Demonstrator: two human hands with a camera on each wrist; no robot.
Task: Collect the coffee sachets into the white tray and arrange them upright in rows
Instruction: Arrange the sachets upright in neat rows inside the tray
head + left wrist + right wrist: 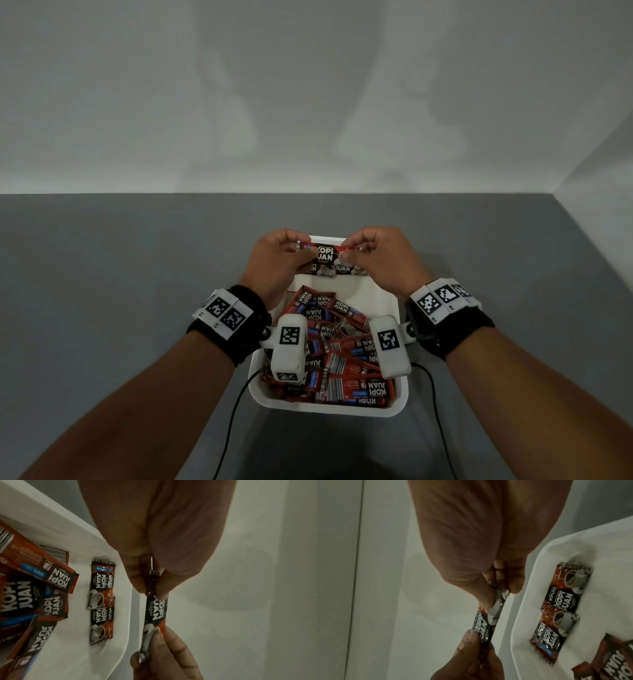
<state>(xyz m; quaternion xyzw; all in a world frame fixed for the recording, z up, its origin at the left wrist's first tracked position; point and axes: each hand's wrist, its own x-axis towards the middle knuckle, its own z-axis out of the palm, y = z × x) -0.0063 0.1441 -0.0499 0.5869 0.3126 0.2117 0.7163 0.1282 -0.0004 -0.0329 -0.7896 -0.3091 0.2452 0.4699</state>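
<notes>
Both hands pinch one coffee sachet [368, 620] beside the white tray [522, 601] holding standing sachets [563, 601]

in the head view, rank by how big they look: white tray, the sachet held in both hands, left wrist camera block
1. white tray
2. left wrist camera block
3. held sachet, partly covered by the fingers; it is also farther from the camera, so the last two are unsure.

Red-and-black sachets [337, 346] lie in the white tray [387, 291] on a grey table [120, 274].
</notes>
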